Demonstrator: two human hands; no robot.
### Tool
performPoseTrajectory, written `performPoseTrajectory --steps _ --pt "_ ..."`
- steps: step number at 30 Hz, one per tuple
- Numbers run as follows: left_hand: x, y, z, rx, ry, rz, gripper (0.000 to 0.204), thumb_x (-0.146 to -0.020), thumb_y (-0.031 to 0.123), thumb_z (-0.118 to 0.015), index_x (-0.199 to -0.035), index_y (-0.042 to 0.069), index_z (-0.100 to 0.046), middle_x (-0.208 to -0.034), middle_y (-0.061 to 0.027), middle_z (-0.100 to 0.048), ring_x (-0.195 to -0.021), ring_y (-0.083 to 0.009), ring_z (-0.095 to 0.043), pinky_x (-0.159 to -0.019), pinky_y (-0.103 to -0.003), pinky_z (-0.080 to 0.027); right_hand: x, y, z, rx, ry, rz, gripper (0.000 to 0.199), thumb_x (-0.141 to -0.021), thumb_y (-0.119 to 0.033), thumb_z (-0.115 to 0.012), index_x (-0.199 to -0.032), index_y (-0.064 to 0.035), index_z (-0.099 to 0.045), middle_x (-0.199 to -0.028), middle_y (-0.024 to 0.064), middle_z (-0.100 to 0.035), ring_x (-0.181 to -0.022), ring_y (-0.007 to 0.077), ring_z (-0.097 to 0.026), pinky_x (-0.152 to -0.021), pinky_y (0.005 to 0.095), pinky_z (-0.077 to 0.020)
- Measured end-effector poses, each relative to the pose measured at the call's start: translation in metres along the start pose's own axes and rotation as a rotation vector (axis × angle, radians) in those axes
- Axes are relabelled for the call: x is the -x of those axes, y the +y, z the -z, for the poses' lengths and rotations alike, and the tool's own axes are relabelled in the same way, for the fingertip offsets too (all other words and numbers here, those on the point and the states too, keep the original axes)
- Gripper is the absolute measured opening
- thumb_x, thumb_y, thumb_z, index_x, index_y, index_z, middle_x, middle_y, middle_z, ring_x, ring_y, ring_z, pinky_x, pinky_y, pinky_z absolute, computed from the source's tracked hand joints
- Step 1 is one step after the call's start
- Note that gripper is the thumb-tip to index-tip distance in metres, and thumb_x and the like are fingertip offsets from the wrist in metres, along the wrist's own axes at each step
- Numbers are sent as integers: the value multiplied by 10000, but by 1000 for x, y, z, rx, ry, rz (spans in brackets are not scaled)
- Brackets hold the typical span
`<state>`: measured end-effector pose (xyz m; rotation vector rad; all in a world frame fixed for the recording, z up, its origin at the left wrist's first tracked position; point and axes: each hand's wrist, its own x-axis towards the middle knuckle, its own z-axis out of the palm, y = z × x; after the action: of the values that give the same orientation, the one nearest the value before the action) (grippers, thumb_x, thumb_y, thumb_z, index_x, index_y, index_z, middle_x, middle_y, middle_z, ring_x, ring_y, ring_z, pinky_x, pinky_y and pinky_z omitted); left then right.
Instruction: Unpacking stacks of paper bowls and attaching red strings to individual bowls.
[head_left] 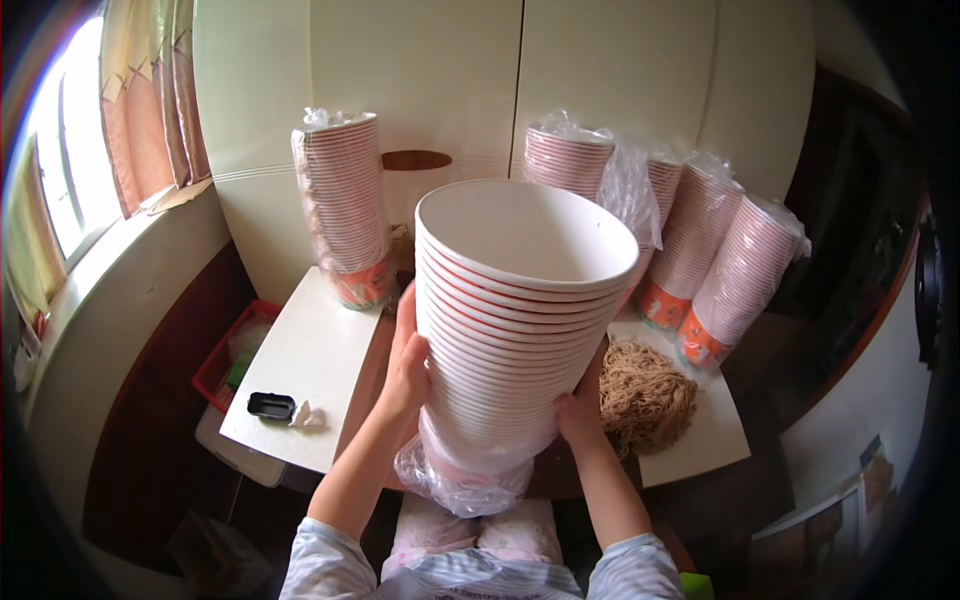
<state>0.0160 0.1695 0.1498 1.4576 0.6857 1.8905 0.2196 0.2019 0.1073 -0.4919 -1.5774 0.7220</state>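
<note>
A tall stack of nested white paper cups (500, 340) stands in front of me, tilted, with the open mouth of the top cup facing up. My left hand (408, 365) is wrapped round its left side, and my right hand (578, 410) grips the right side lower down; fingers of both go out of sight behind the stack. Clear plastic wrap (465, 480) is bunched around the lower end, above my lap. The top several cups sit slightly apart, with reddish lines showing between their rims.
Bagged cup stacks (345, 200) (745, 275) stand on both sides of the table (310, 350). At right lies a tangled heap of tan strings (645, 395). A small black tray (271, 406) and crumpled tissue (308, 414) lie at left, beside a red crate (240, 335). Cabinet doors (610, 60) rise behind.
</note>
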Motion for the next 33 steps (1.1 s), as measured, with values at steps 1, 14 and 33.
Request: performPoseTrajectory --steps 1,14,33 --pt "11 -15 9 -1 6 75 901 -759 661 -400 -1317 -23 -219 -1321 -145 -315 -1240 -226 -268 -1026 -359 -174 11 12 3 78 -61 6 1139 -617 -600 -668 -1340 25 -47 -1350 161 -202 -1248 263 -233 -1014 381 -213" --pt "209 -187 83 116 229 749 696 -873 548 -251 -1342 33 -230 -1352 -126 -314 -1237 -241 -293 -1012 -336 -238 141 66 -28 59 -195 -454 965 -498 -349 -810 -1245 -7 -301 -1200 125 -427 -1106 242 -418 -939 355 -325" --pt "-70 154 -48 -1140 -348 -989 459 -784 313 -562 -1094 -24 -528 -1053 -169 -575 -1004 -310 -535 -894 -408 -386 152 60 -12 710 -390 -295 790 -514 -386 -765 -1097 30 -429 -1072 194 -494 -997 360 -480 -858 403 -401"
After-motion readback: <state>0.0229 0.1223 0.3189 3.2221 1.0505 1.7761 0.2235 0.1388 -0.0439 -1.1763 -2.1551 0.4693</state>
